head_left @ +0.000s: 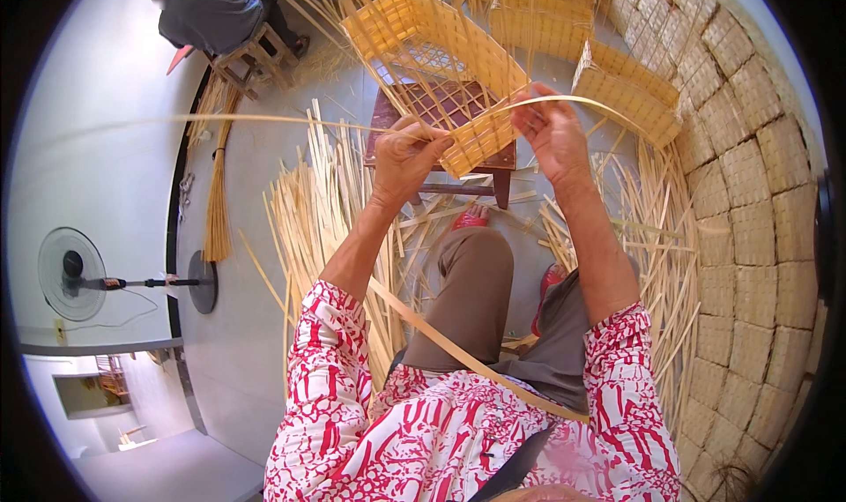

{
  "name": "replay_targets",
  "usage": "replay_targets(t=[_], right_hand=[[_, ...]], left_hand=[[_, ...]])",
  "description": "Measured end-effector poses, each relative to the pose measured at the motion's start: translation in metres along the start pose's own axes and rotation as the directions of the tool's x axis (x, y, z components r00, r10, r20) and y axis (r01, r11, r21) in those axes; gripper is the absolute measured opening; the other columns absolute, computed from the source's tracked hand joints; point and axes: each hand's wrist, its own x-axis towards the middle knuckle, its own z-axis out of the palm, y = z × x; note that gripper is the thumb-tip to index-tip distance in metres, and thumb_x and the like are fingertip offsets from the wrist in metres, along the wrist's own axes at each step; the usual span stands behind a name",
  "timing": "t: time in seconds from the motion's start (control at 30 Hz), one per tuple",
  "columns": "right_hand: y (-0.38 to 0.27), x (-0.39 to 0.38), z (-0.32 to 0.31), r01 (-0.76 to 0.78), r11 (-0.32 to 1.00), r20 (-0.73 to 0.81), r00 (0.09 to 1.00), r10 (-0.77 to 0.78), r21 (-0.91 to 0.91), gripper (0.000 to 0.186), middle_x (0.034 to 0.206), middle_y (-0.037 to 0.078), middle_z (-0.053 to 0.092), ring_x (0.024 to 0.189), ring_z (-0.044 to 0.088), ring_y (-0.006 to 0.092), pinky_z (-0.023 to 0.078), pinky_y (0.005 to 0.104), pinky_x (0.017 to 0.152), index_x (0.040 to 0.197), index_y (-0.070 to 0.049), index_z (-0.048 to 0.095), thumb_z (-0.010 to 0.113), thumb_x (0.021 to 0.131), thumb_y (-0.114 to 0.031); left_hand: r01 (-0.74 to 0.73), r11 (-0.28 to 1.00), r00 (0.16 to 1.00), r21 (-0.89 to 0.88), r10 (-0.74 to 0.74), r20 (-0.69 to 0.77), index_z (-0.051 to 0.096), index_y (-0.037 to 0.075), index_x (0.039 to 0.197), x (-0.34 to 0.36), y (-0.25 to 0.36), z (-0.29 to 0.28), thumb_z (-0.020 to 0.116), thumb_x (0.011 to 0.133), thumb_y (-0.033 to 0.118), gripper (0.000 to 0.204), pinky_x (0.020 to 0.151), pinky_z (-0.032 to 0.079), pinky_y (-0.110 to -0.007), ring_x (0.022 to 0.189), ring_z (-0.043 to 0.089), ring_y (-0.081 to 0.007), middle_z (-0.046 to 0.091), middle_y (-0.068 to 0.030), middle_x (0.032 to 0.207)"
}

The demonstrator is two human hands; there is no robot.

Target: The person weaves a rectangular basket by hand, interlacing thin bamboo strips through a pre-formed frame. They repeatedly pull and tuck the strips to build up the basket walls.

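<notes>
Place: small basket-weaving workshop, likely home-run.
Floor: strewn with loose bamboo strips [308,211].
Right wall: stacked high with finished woven baskets [749,202].
Work stand: low wooden stool [441,114] under a half-woven basket [432,39].
Company: second worker [207,13] seated behind, pedestal fan [72,273] nearby.

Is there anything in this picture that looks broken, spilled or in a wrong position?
Nothing looks damaged. Both hands, left hand and right hand, grip the half-woven basket over the small wooden stool. Loose bamboo strips lie scattered untidily across the floor.
</notes>
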Motion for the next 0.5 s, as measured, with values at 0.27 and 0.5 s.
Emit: replay_targets(t=[0.27, 0.5], right_hand=[[-0.033, 0.016, 0.012, -0.189, 0.981, 0.631, 0.757, 0.169, -0.036, 0.026, 0.104, 0.012, 0.073, 0.082, 0.068, 0.0132, 0.053, 0.0212, 0.069, 0.104, -0.004, 0.069, 0.057, 0.105, -0.027], [-0.049, -0.023, 0.069, 0.333, 0.784, 0.727, 0.654, 0.208, -0.524, 0.060, 0.144, 0.009, 0.054, 0.108, 0.053, 0.0119, 0.044, 0.0261, 0.096, 0.144, -0.005, 0.055, 0.075, 0.092, -0.028]], left_hand=[[-0.025, 0.998, 0.997, -0.066, 0.019, -0.078, 0.076, 0.002, 0.087, -0.002, -0.001, 0.006, 0.081, 0.082, 0.010, 0.011, 0.063, 0.051, -0.030, 0.071, 0.063, -0.0182, 0.068, -0.0068, 0.074], [-0.031, 0.995, 0.997, -0.099, 0.024, -0.068, 0.076, 0.003, 0.088, 0.004, 0.000, 0.011, 0.081, 0.082, 0.010, 0.010, 0.061, 0.049, -0.031, 0.068, 0.061, -0.0180, 0.066, -0.0060, 0.073]])
